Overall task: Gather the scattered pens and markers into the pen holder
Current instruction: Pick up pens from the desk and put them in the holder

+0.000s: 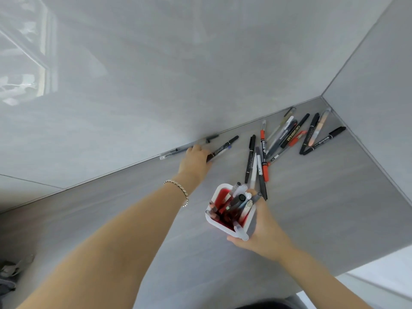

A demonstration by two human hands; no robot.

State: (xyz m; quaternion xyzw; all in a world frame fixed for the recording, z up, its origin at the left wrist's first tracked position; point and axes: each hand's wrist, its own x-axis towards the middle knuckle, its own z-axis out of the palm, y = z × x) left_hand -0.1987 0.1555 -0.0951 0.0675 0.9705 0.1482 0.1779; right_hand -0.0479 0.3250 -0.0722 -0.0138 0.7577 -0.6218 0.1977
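I am watching the left hand (196,157) reaching to the far edge of the surface (312,208), where it meets the glossy wall (200,63). Its fingers are curling over the near end of a black marker (223,148) lying along that edge; whether the grip is already closed I cannot tell, since the fingertips are hidden under the hand. A clear-barrelled pen (176,150) is lying just behind, touching the wall line.

The right hand (263,233) is wrapping around the pen holder (229,219) near the middle of the surface, holding it tilted toward the camera. The holder is a white, rounded-square cup with a red interior, already carrying several pens.

The remaining pile (287,139) is sitting in the far right corner: slim stiff barrels, mostly black, one orange marker (264,159), a few translucent, crossing each other.

Judgement: these are light, rigid, smooth plastic cylinders, likely to roll on this matte grey surface. I would pinch each at mid-barrel, or sweep several together. The holder looks light and top-heavy when filled, so it probably needs bracing during each drop.
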